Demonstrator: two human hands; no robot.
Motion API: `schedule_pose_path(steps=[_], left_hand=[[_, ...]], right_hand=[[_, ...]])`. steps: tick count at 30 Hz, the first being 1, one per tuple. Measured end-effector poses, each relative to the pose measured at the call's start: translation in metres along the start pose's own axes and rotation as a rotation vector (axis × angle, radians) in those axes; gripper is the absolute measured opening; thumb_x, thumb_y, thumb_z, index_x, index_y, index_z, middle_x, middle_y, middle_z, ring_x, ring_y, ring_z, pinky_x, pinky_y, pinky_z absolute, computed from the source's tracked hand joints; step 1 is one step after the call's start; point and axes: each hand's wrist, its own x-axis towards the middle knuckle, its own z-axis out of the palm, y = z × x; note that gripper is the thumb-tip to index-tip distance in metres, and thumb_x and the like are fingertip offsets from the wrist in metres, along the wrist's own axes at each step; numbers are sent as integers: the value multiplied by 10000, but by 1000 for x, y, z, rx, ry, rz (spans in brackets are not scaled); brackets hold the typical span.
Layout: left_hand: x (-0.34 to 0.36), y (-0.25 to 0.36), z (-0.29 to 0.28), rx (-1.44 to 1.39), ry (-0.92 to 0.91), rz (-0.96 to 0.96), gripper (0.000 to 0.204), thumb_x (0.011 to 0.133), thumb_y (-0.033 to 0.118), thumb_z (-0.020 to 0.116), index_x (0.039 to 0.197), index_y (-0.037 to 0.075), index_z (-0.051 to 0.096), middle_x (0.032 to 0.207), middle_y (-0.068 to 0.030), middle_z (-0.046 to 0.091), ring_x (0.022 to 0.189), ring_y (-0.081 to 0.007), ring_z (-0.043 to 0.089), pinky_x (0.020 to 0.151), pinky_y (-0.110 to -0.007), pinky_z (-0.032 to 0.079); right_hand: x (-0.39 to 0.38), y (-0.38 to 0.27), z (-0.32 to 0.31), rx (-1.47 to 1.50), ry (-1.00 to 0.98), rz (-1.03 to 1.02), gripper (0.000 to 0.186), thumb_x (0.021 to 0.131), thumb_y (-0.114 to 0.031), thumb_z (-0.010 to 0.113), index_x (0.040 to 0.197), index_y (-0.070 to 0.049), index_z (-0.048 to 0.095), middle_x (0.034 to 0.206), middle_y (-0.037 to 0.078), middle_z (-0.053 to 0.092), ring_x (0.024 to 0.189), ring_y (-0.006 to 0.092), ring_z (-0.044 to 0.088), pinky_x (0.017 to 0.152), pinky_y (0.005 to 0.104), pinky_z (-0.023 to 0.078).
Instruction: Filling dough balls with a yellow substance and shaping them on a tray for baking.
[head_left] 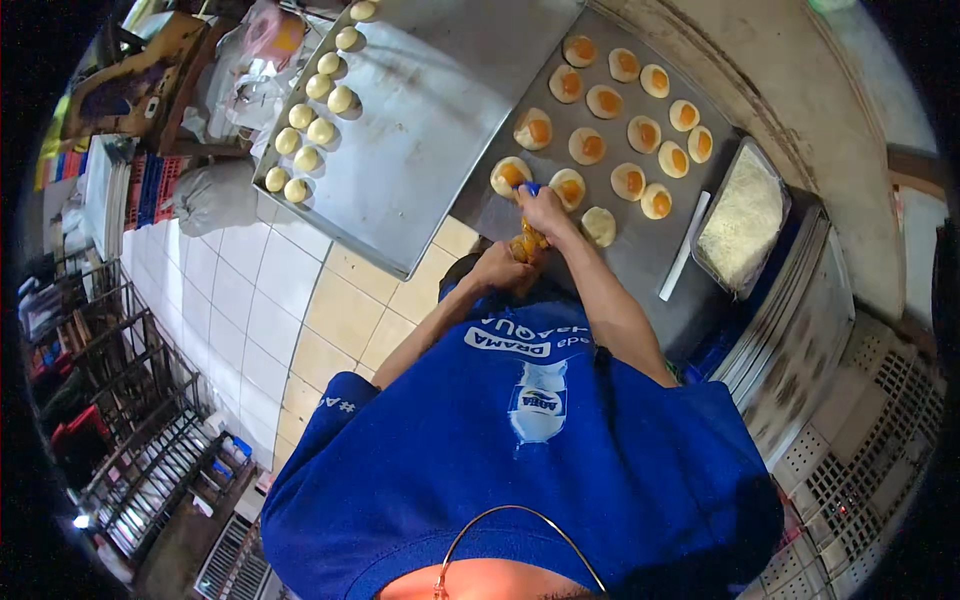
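Note:
Both my hands are closed around a piping bag (527,243) of orange filling. My right hand (545,213) grips it toward the far end, near a blue tip. Closer to my body, my left hand (499,268) wraps the bag's gathered part. The tip is right by a flattened dough round (511,176) that carries a dab of orange filling. Several more topped rounds lie on the dark baking tray (640,268). One plain dough round (599,227), with no orange on it, sits just right of my right hand.
On the left, a metal tray (430,130) holds several smooth dough balls (321,131) along its left side. A white strip (685,246) lies beside a clear container of pale shreds (742,225). Stacked trays (775,335) stand at the right, a grey sack (215,198) at the left.

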Motion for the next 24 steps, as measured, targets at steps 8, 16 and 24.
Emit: schedule_pose_path(steps=[8, 16, 24], left_hand=[[8, 39, 20, 389, -114, 115, 287, 742, 267, 733, 909, 46, 658, 737, -144, 677, 605, -316, 628, 572, -402, 515], [-2, 141, 93, 883, -105, 480, 368, 777, 347, 755, 874, 42, 573, 755, -109, 666, 615, -286, 589, 564, -371, 485], [40, 83, 161, 120, -629, 436, 328, 775, 245, 738, 979, 25, 605, 869, -152, 675, 724, -314, 628, 630, -398, 505]], right_hand=[[-81, -13, -108, 274, -78, 23, 248, 879, -274, 668, 901, -27, 683, 810, 76, 659, 761, 161, 617, 696, 297, 489], [-197, 67, -149, 1070, 284, -190, 415, 794, -22, 754, 1176, -63, 598, 1034, 52, 661, 910, 160, 636, 810, 274, 509], [-267, 108, -137, 1294, 742, -155, 497, 779, 0, 764, 1224, -36, 547, 1103, 73, 652, 942, 184, 647, 851, 291, 529]])
